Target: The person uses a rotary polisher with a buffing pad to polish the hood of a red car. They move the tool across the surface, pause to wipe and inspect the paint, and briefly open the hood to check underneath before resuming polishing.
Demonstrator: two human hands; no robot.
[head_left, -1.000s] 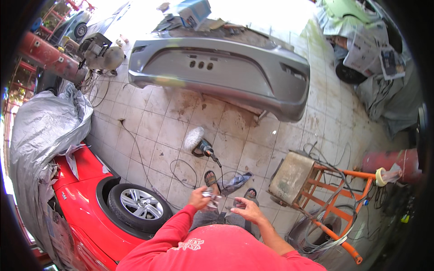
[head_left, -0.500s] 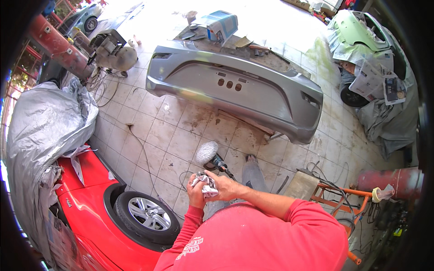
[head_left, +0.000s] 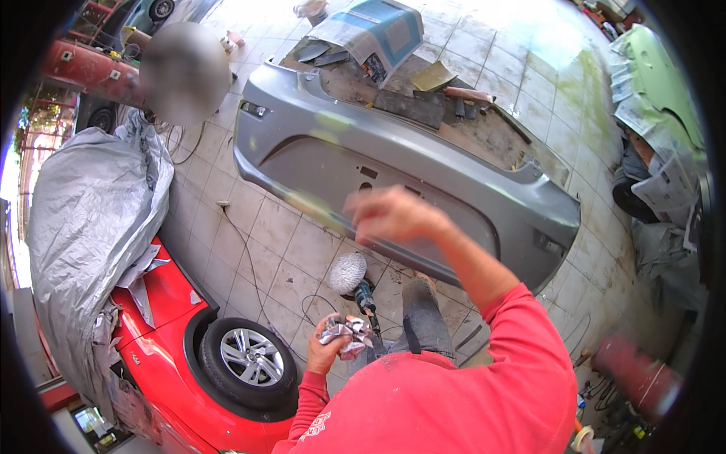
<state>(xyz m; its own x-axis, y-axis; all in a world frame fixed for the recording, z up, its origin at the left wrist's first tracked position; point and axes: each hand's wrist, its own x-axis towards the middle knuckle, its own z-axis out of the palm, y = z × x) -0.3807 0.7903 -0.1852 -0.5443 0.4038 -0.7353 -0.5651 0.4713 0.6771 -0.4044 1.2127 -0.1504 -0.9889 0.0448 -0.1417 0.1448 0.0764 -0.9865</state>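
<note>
One pale tiled floor (head_left: 287, 250), grey bumper (head_left: 423, 174), red car (head_left: 166, 333), left hand (head_left: 327, 349) gripping crumpled paper (head_left: 346, 331)

The left hand (head_left: 327, 349) is held low near the body, fingers curled shut in a grip, while the right hand (head_left: 395, 215) is raised forward on an outstretched, red-sleeved arm, blurred, its fingers loosely bent.

One grey bumper (head_left: 408, 174), centre frame. One red car (head_left: 162, 356), lower left, with one wheel (head_left: 249, 359) showing. One grey car cover (head_left: 91, 234), left. One polisher (head_left: 355, 280) on the floor, centre. Two hands: left hand (head_left: 329, 348) with one crumpled rag (head_left: 346, 333), right hand (head_left: 393, 216) raised, blurred.
</note>
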